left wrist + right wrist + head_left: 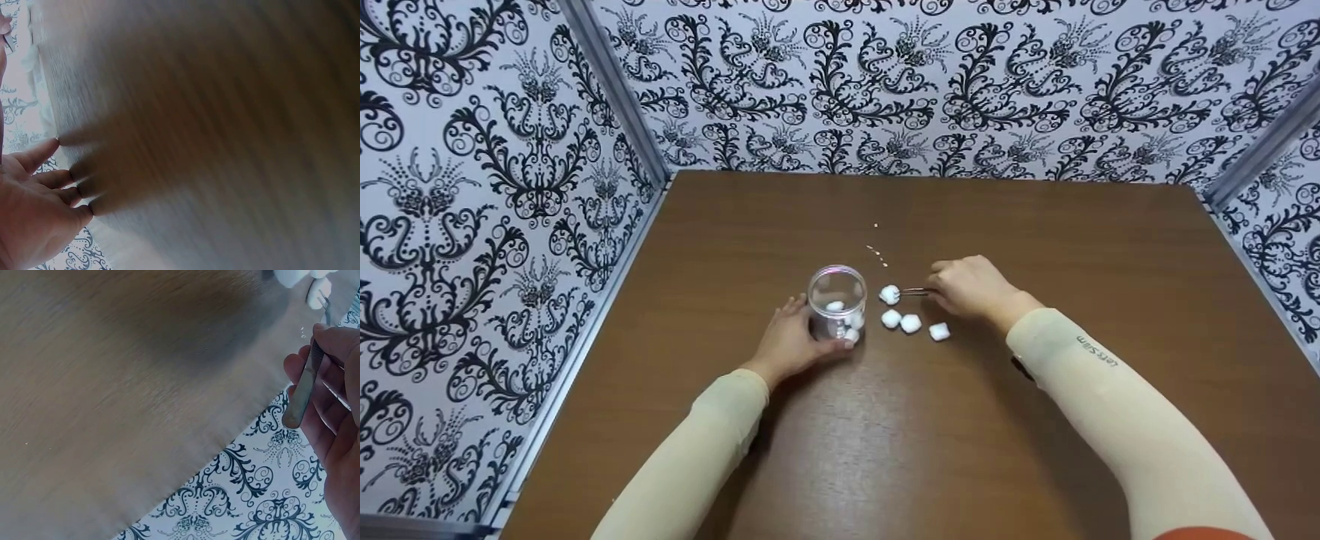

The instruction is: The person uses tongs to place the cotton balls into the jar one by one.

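Observation:
A clear plastic jar [838, 291] with several cotton balls inside stands upright on the table. My left hand [791, 341] is around its left and near sides, thumb in front; in the left wrist view the fingertips of that hand [42, 197] reach down to the tabletop. My right hand [971, 289] holds metal tweezers [302, 391] between thumb and fingers. The tweezers' tips touch a cotton ball [889, 294] just right of the jar. Nearer to me lie more cotton balls, two side by side [901, 322] and one apart [940, 331].
Small white bits [877, 255] lie on the brown wooden table [720, 247] beyond the jar. Patterned panels [885, 82] rise at the back and on both sides, with metal posts [615, 90] at the corners.

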